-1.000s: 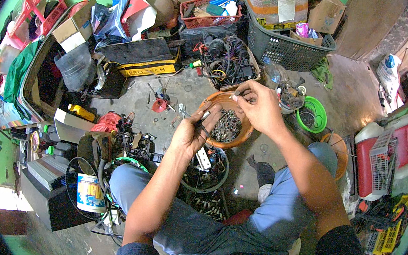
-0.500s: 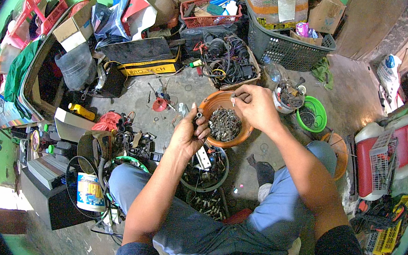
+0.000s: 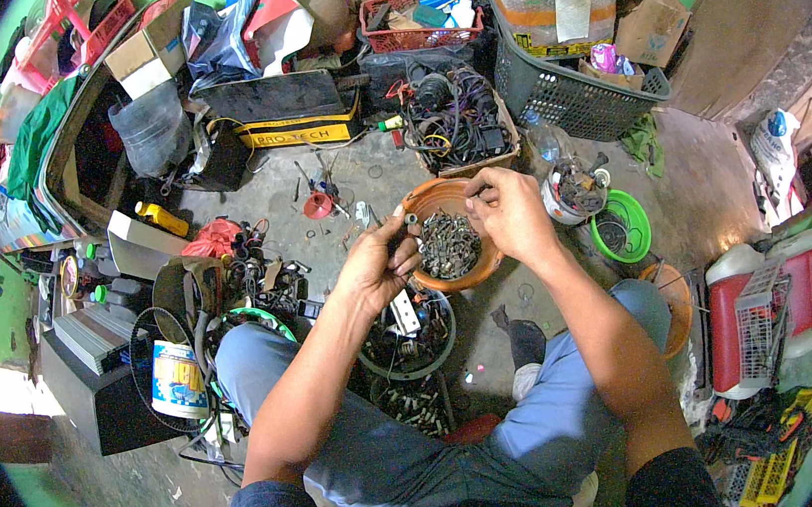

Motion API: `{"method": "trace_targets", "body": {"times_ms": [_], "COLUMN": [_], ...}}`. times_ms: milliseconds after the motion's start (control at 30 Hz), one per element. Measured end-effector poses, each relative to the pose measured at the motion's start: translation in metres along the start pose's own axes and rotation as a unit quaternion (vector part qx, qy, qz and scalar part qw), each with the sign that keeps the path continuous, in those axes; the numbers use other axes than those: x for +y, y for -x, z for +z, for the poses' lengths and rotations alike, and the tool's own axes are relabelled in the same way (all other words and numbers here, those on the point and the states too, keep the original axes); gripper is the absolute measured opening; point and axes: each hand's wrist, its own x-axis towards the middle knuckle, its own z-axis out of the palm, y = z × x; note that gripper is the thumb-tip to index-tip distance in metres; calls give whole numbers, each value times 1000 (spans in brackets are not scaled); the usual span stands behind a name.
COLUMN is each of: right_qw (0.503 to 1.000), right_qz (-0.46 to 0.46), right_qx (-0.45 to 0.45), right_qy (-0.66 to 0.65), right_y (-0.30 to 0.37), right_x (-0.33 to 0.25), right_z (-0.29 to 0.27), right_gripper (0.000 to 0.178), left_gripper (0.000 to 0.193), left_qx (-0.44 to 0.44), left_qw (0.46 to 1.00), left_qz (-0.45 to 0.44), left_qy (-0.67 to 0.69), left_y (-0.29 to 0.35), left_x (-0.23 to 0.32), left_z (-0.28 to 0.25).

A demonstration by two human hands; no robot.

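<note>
My left hand (image 3: 379,265) is closed, with a small round metal piece with a hole (image 3: 411,220) between thumb and fingers at the left rim of an orange-brown bowl. That bowl (image 3: 417,198) contains a heap of small metal hardware (image 3: 449,246), apparently bolts and screws. Over its right side, my right hand (image 3: 514,213) is pinched; whatever its fingertips hold is too small to make out. Just below my left hand, a dark round tub (image 3: 451,333) holds mixed parts, among them a white flat bracket (image 3: 404,315).
A bright green basin (image 3: 642,245) and a white bucket of parts (image 3: 563,221) stand right of the bowl. Beyond it sits a cardboard box of cables and parts (image 3: 467,126). Loose metal parts (image 3: 263,270) lie in a pile to the left. An orange basin (image 3: 681,307) is beside my right knee.
My left hand has turned slightly and shifted a little right, with the metal piece tilted differently. My right hand stays over the bowl's right side, its fingers slightly repositioned.
</note>
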Motion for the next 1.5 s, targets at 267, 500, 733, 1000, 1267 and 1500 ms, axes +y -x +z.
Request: {"method": "trace_targets", "body": {"times_ms": [267, 500, 733, 1000, 1267, 1500], "right_qw": [999, 999, 999, 996, 988, 992], "right_qz": [21, 15, -39, -83, -142, -123], "right_qx": [-17, 6, -4, -10, -62, -12], "right_qy": [-26, -33, -4, -12, -11, 20], "right_y": [-1, -1, 2, 3, 9, 5], "right_x": [-7, -8, -10, -14, -18, -17], "right_z": [-1, 2, -5, -5, 4, 2], "right_gripper": [10, 16, 10, 18, 19, 19], "left_gripper": [18, 17, 15, 15, 18, 27], "left_qx": [-12, 0, 20, 2, -28, 71], "left_qw": [999, 999, 999, 998, 989, 997], "left_qz": [14, 12, 14, 8, -14, -39], "left_qy": [-40, -34, -45, -63, -144, 8], "left_y": [7, 3, 1, -2, 2, -8], "left_x": [3, 1, 0, -1, -3, -5], "left_z": [7, -2, 3, 2, 6, -6]}}
